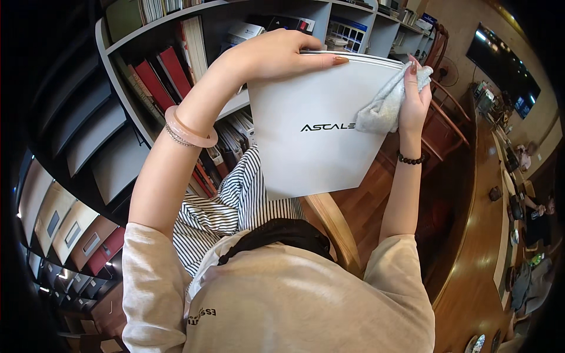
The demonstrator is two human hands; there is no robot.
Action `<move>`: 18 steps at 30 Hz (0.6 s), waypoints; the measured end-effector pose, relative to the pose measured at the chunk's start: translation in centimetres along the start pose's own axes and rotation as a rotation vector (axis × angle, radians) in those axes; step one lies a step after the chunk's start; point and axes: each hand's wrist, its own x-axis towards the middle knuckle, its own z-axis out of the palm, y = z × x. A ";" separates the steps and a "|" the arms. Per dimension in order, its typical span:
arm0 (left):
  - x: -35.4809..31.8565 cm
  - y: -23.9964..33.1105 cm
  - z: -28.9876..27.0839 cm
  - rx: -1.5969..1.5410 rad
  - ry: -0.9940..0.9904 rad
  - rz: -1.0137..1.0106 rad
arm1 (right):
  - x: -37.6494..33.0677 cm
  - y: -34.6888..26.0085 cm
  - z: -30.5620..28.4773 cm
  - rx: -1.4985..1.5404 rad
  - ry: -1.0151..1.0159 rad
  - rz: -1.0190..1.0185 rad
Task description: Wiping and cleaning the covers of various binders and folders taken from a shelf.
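Hands at work before a grey bookshelf [118, 112]: left hand [276, 56] pinches the top edge of a large white glossy catalogue [306, 159], held upright, while right hand [415, 97] presses a bunched grey cloth [385, 106] to its cover; steady grip and even strokes would likely suit.

The grey cloth [385, 106] hides the white book's [312, 153] right corner.
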 end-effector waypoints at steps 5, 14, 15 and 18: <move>0.0 0.5 0.1 0.002 -0.010 0.011 | -1.6 -0.4 -1.3 -0.019 0.036 -0.035; -0.3 0.2 0.2 0.009 0.025 0.083 | -6.1 0.0 -2.1 0.049 0.063 0.080; -0.2 0.2 0.2 0.009 0.023 0.083 | -6.9 0.4 -2.3 0.060 0.071 0.094; 0.2 0.4 0.2 -0.007 -0.024 0.078 | -8.7 1.3 -2.6 0.061 0.095 0.100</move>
